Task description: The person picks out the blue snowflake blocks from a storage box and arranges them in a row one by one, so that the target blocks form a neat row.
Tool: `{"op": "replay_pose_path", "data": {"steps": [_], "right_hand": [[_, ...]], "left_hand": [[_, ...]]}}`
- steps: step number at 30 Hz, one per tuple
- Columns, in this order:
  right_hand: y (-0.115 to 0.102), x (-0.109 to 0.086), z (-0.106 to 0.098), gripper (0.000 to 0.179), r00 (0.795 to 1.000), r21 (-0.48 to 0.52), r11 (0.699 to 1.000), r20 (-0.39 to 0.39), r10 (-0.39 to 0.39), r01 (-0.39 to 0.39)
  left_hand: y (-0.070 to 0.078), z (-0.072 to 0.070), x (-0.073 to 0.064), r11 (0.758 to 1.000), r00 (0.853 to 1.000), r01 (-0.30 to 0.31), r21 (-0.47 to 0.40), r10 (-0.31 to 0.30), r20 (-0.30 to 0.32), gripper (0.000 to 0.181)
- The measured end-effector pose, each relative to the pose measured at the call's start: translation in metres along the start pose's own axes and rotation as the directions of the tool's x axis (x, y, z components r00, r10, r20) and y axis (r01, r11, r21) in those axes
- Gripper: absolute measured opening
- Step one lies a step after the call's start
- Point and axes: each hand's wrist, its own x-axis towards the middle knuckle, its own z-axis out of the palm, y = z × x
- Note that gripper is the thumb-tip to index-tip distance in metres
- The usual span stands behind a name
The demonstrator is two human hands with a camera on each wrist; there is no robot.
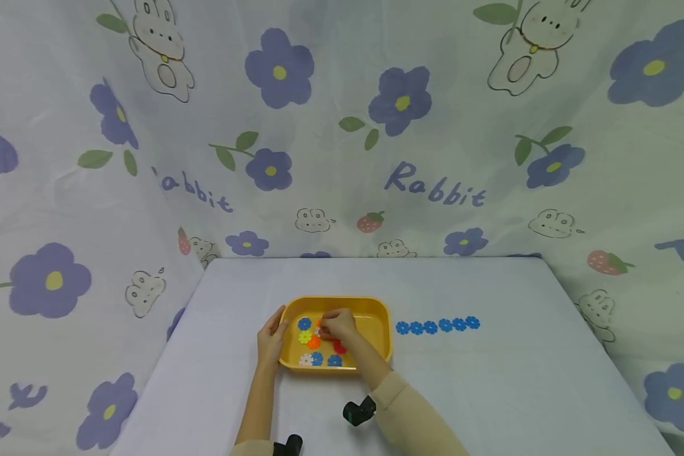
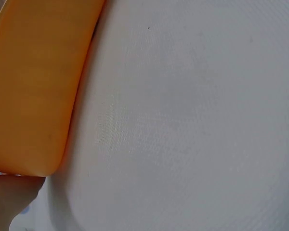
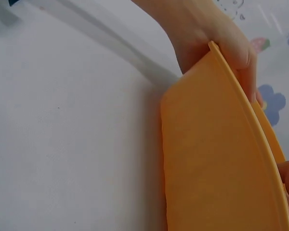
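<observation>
A yellow plastic tray (image 1: 376, 329) lies on the white table with small flower-shaped discs in it. My left hand (image 1: 270, 339) grips the tray's left end, thumb over the rim; the right wrist view also shows this left hand (image 3: 216, 41) at the tray's corner. Inside the tray, my right hand (image 1: 339, 326) reaches down with bent fingers among the discs. Near its fingertips are an orange disc (image 1: 314, 342) and a yellow-green disc (image 1: 304, 337); a red disc (image 1: 340, 348) lies under the wrist. I cannot tell whether the fingertips pinch a disc.
Right of the tray, several blue flower discs (image 1: 430, 327) lie in a row on the table (image 1: 519, 380). More blue discs (image 1: 334, 360) and a white disc (image 1: 305, 360) lie along the tray's near side. A patterned cloth (image 1: 330, 145) hangs behind the table and at its sides.
</observation>
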Motion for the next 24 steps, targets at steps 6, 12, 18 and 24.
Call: {"op": "replay_pose_path", "data": {"steps": [6, 12, 18, 24], "right_hand": [[0.005, 0.001, 0.015, 0.031, 0.988, 0.05, 0.996, 0.138, 0.064, -0.071], [0.007, 0.004, 0.027, 0.037, 0.968, 0.158, 0.98, 0.238, 0.078, -0.118], [0.006, 0.005, 0.033, 0.033, 0.947, 0.173, 0.975, 0.31, 0.081, -0.14], [0.004, -0.001, 0.031, 0.031, 0.966, 0.098, 0.993, 0.257, 0.043, -0.071]], "left_hand": [[-0.001, -0.002, 0.001, 1.0, 1.0, -0.009, -0.014, 0.009, 0.008, 0.044], [-0.001, -0.003, 0.0, 1.0, 1.0, -0.006, -0.01, 0.007, 0.024, 0.044], [-0.001, -0.004, 0.0, 1.0, 0.999, -0.014, -0.009, 0.014, 0.029, 0.044], [0.0, -0.003, 0.0, 1.0, 0.999, -0.02, -0.004, 0.021, 0.024, 0.044]]}}
